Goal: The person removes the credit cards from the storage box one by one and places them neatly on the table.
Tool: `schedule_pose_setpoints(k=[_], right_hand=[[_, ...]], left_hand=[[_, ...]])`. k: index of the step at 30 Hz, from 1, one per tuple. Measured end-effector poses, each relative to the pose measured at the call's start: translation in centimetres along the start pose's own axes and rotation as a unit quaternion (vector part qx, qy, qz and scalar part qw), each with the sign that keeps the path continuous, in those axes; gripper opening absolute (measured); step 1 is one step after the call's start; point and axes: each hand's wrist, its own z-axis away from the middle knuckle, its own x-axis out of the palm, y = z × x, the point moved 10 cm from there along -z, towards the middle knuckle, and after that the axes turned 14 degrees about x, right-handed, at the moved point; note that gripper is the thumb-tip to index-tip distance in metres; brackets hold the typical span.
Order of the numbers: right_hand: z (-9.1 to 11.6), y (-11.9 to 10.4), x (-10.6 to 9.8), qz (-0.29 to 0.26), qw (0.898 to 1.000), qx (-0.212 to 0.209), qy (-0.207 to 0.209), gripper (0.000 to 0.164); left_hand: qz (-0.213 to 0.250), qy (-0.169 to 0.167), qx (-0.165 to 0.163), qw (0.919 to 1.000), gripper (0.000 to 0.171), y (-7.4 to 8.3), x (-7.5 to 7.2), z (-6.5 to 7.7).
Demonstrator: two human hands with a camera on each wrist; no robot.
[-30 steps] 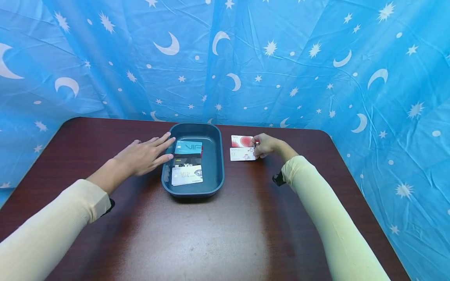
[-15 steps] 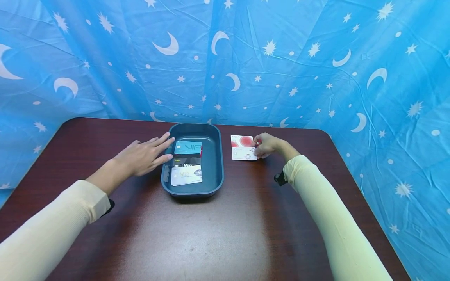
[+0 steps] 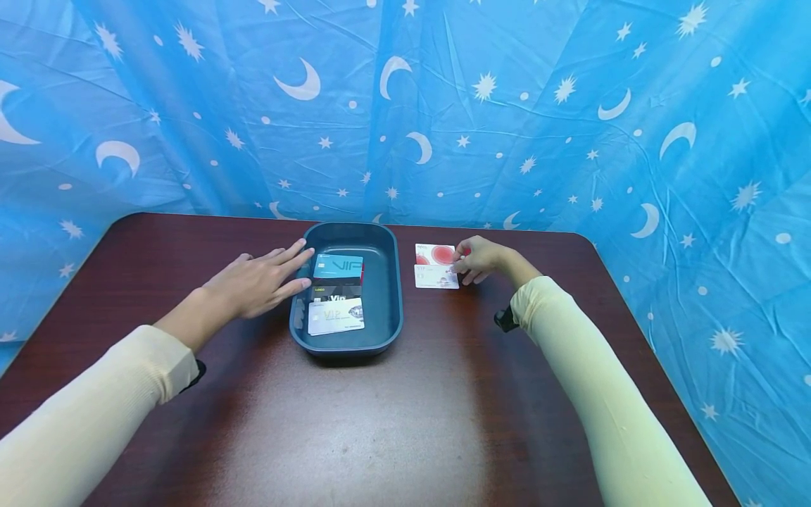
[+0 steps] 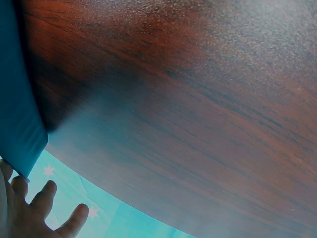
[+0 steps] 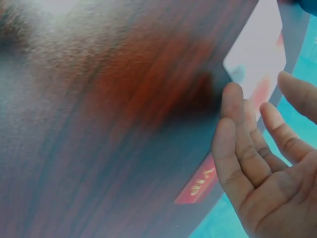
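My left hand (image 3: 256, 282) lies with spread fingers at the left rim of a dark blue tray (image 3: 385, 303). Inside the tray are a teal VIP card (image 3: 339, 266), a black card (image 3: 329, 291) and a white VIP card (image 3: 336, 316) overlapping each other. To the tray's right, a second white card (image 3: 434, 277) lies just below a red-and-white card (image 3: 436, 254). The fingertips of my right hand (image 3: 484, 260) are at the right edge of these two. In the right wrist view its thumb and fingers stand apart, with a red card with gold lettering (image 5: 198, 184) beyond them.
The dark brown wooden table (image 3: 355, 429) carries everything, its rounded far edge close behind the tray. A blue curtain with moons and stars (image 3: 380, 105) hangs behind the table and along its sides.
The white card outside the tray has shifted slightly right, then back left. My right fingers have loosened and spread at its edge. My left hand stays in place.
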Motion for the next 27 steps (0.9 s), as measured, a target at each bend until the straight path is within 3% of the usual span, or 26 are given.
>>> schedule_pose_setpoints(k=[6, 14, 21, 27], right_hand=[[0.9, -2.3, -0.8, 0.000, 1.000, -0.019, 0.009, 0.030], [2.2, -6.2, -1.2, -0.057, 0.996, -0.062, -0.019, 0.032], [3.5, -9.5, -0.3, -0.116, 0.987, -0.099, -0.052, 0.031], [4.0, -11.7, 1.2, -0.120, 0.983, -0.120, -0.067, 0.030]], left_hand=[[-0.001, -0.001, 0.000, 1.0000, 0.069, -0.1, 0.0, 0.0], [-0.001, 0.001, 0.004, 1.0000, 0.069, 0.0, 0.0, 0.1], [0.001, 0.001, 0.004, 1.0000, 0.069, 0.0, -0.1, 0.1], [0.001, 0.003, 0.004, 1.0000, 0.069, 0.0, 0.0, 0.1]])
